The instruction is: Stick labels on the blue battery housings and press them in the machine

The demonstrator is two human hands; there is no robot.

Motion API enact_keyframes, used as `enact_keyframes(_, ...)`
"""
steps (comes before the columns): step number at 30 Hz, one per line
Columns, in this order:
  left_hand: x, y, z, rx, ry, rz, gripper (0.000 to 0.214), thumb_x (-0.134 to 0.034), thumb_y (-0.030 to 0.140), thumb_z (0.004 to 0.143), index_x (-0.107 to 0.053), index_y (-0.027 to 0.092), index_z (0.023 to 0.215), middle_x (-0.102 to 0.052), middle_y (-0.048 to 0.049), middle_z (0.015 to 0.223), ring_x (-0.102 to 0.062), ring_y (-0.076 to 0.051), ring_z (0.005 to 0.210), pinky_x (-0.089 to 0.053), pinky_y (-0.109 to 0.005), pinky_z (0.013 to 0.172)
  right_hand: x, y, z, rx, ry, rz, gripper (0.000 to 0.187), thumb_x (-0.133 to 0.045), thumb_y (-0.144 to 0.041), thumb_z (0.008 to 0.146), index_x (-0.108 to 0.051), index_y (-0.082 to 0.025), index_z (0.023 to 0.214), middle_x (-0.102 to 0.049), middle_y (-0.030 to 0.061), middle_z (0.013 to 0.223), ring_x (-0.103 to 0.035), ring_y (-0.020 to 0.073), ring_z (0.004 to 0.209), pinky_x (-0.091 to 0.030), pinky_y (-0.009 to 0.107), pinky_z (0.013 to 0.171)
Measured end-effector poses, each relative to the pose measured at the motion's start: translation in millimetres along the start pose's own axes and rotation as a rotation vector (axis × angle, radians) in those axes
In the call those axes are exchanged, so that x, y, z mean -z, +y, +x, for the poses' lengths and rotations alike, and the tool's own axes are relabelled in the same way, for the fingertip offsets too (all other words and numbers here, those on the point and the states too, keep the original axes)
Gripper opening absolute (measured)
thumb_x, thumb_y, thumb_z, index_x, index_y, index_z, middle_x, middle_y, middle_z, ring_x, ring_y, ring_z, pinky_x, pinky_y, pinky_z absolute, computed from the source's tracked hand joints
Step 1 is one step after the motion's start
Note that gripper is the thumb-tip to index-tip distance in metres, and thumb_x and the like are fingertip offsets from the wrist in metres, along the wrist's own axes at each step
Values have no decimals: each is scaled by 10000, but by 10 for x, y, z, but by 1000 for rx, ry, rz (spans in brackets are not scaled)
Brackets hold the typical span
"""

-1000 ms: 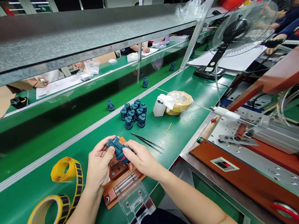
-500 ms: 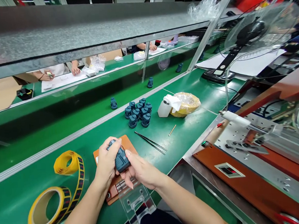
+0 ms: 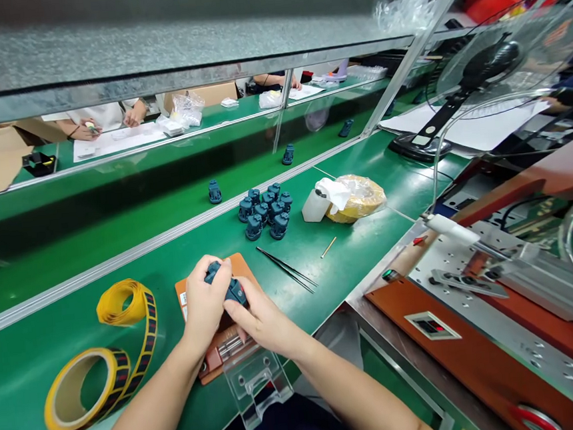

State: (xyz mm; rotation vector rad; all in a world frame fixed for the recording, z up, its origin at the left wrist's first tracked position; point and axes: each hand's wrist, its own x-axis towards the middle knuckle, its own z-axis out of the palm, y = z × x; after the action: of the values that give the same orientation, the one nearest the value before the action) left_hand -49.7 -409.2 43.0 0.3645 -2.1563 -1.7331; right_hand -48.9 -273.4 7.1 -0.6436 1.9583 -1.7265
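Right now, a dark blue part (image 3: 236, 293) sits between the left hand (image 3: 208, 302) and the right hand (image 3: 261, 316), over the orange board (image 3: 243, 267); the grip of both is closed around it, at its 2 sides. The board lies on a green worktop (image 3: 170, 255), with a clear plastic flap (image 3: 249, 391) at its near edge. Left of the board is a yellow label roll (image 3: 121, 373); right of it, black tweezers (image 3: 287, 269) and a thin stick (image 3: 328, 247). Beyond the board, similar blue parts (image 3: 262, 212) stand clustered; well past them, people (image 3: 107, 118) work. The held part looks blocky, with a small pale mark; fingers hide much of it.
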Motion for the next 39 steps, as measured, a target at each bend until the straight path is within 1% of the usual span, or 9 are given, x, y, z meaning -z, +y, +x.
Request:
enact_keyframes(4, 6, -50, 46, 57, -27, -102, 294, -685, 438, 834, -583, 211, 679, -516, 36, 662, -465, -140, 644, -400, -236, 619, 39, -58, -6, 17, -38, 130, 481, -651, -463, 924, -496, -211, 1304, -660, 57, 1051, -659, 176, 826, -554, 319, 746)
enact_keyframes(8, 9, -83, 59, 112, -40, -198, 310, -696, 482, 830, -592, 211, 720, -505, 42, 671, -455, -129, 632, -405, -219, 592, 56, -109, -22, -6, -65, 330, 518, -644, -483, 919, -490, -201, 1326, -652, 49, 1043, -682, 168, 818, -566, 372, 849)
enact_keyframes(13, 4, -98, 46, 115, -50, -249, 304, -710, 487, 841, -623, 205, 768, -536, 32, 732, -488, -123, 683, -428, -203, 629, 49, -49, -26, -2, -26, 368, 524, -689, -460, 885, -516, -236, 1326, -658, 60, 1115, -699, 195, 900, -585, 386, 877)
enact_keyframes(15, -2, -102, 41, 108, -71, -273, 297, -716, 500, 841, -666, 211, 884, -611, 7, 840, -551, -141, 774, -469, -213, 691, 66, -9, -31, 61, 47, 309, 554, -713, -392, 869, -503, -246, 1360, -638, 79, 1219, -693, 205, 969, -589, 377, 882)
enact_keyframes(18, -12, -105, 24, 126, -120, -357, 410, -743, 516, 825, -673, 230, 1111, -675, -37, 1026, -620, -181, 957, -516, -250, 813, 132, 12, -56, 205, 275, 4, 597, -770, -264, 818, -528, -252, 1363, -598, 101, 1305, -633, 244, 1135, -553, 396, 968)
enact_keyframes(21, -29, -95, -20, 205, -191, -468, 477, -762, 528, 812, -668, 223, 1166, -695, -72, 1152, -634, -221, 1125, -519, -304, 951, 217, -19, -98, 337, 422, -279, 580, -776, -216, 824, -545, -260, 1354, -610, 102, 1272, -595, 260, 1179, -502, 427, 1037)
enact_keyframes(28, -71, -54, -150, 302, -342, -582, 652, -823, 484, 777, -602, 241, 1340, -665, -104, 1342, -580, -249, 1304, -435, -355, 1131, 307, -42, -159, 477, 470, -383, 603, -739, -142, 847, -509, -265, 1391, -617, 84, 1262, -594, 232, 1148, -512, 373, 995)
enact_keyframes(33, -92, -6, -190, 312, -442, -658, 760, -855, 326, 769, -504, 255, 1439, -669, -118, 1336, -632, -270, 1243, -507, -376, 1063, 315, -5, -194, 516, 502, -422, 603, -658, -66, 835, -504, -229, 1395, -602, 100, 1230, -588, 241, 1130, -514, 396, 985)
enact_keyframes(39, -128, 7, -213, 337, -421, -682, 769, -873, 261, 740, -507, 204, 1414, -707, -131, 1244, -677, -266, 1154, -538, -381, 1006, 308, 4, -222, 514, 521, -459, 573, -668, -97, 840, -517, -206, 1382, -617, 95, 1123, -606, 249, 1024, -549, 403, 894)
